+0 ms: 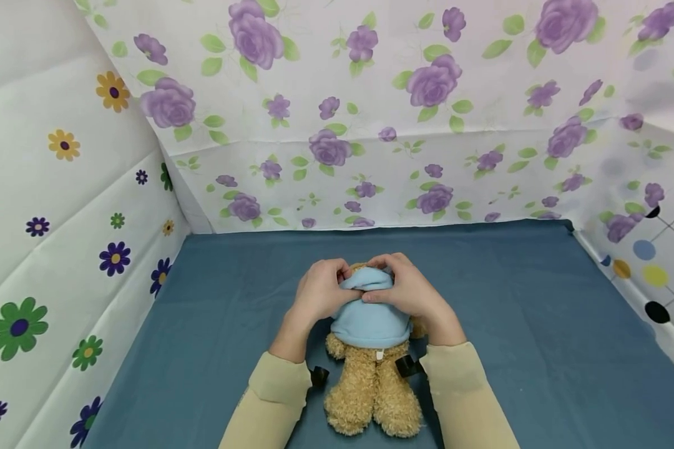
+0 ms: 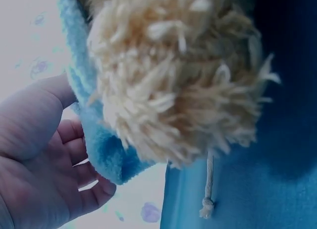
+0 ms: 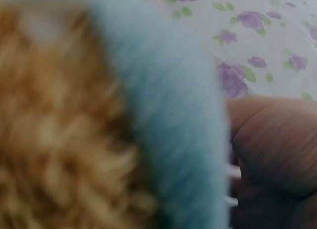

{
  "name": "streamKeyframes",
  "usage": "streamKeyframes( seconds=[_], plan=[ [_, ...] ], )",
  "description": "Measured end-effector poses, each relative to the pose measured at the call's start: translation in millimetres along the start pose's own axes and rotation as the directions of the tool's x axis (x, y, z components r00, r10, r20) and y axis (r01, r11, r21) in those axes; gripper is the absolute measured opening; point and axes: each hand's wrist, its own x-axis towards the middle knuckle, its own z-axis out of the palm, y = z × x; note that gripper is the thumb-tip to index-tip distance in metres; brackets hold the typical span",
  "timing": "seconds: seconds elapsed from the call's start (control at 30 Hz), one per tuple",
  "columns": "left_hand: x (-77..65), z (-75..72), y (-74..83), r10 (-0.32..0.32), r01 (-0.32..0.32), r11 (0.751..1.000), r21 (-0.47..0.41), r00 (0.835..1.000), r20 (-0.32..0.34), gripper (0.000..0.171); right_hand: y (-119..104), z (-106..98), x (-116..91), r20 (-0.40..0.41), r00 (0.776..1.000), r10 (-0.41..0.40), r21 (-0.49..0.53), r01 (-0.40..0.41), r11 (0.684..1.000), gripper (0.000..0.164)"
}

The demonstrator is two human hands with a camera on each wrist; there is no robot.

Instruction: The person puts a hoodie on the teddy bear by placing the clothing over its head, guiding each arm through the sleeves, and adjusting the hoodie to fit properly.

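A curly tan teddy bear (image 1: 351,374) lies on the blue cloth, legs toward me, wearing a light blue hooded top (image 1: 371,324). Its face does not show. At the head end, my left hand (image 1: 321,290) grips the bunched hood (image 1: 369,279) from the left, thumb laid across the fabric. My right hand (image 1: 407,287) holds the same hood from the right, the two thumb tips close together. In the left wrist view, a knotted drawstring (image 2: 208,189) hangs beside the bear's furry limb (image 2: 173,80). The right wrist view shows the top's hem (image 3: 163,105) close up, blurred.
A blue cloth (image 1: 219,337) covers the table. Behind it rises a white sheet with purple roses (image 1: 328,148). A flowered sheet (image 1: 19,327) stands at the left, and a dotted one (image 1: 654,274) at the right. Black wrist straps (image 1: 409,366) sit by the sleeves.
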Motion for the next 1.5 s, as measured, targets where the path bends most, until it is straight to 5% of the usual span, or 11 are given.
streamKeyframes(
  seconds=[0.1, 0.43, 0.73, 0.97, 1.1, 1.23, 1.37, 1.5],
  plan=[
    [-0.4, -3.0, -0.6, 0.007, -0.005, 0.998, -0.061, 0.999, 0.041, 0.034, 3.2, -1.3, 1.5, -0.017, 1.000, 0.023, -0.083, -0.025, 0.996, 0.071],
    [-4.3, -13.9, -8.0, 0.110, -0.082, 0.984, -0.156, 0.978, 0.179, 0.043, 7.2, 7.0, 5.2, -0.056, 0.998, 0.031, -0.113, -0.037, 0.993, 0.053],
    [-7.2, -1.2, -3.7, 0.094, -0.099, 0.993, 0.060, 0.993, 0.075, 0.029, 15.9, 24.1, 3.3, -0.185, 0.982, 0.032, -0.166, -0.063, 0.984, 0.052],
    [-9.9, -2.4, -0.4, 0.149, -0.154, 0.983, 0.105, 0.987, 0.053, 0.041, 15.4, 38.0, -10.6, -0.355, 0.935, -0.021, -0.355, -0.114, 0.928, 0.031],
    [-6.0, -11.4, -6.1, 0.209, -0.200, 0.977, -0.073, 0.965, 0.158, 0.031, 16.0, 23.8, -17.1, -0.269, 0.963, -0.005, -0.257, -0.066, 0.964, 0.021],
    [-5.3, -19.8, -15.9, 0.235, -0.169, 0.959, -0.228, 0.924, 0.301, 0.034, 19.5, 6.2, -22.9, -0.066, 0.998, 0.010, -0.089, -0.016, 0.996, 0.034],
    [-3.8, -21.0, -21.7, 0.261, -0.140, 0.940, -0.311, 0.882, 0.392, 0.039, 24.3, -2.5, -25.6, 0.108, 0.994, 0.008, -0.027, -0.005, 1.000, 0.038],
    [-2.7, -20.4, -22.0, 0.259, -0.097, 0.928, -0.360, 0.862, 0.436, 0.048, 28.8, -6.1, -25.2, 0.205, 0.979, -0.007, 0.023, 0.003, 1.000, 0.046]
  ],
)
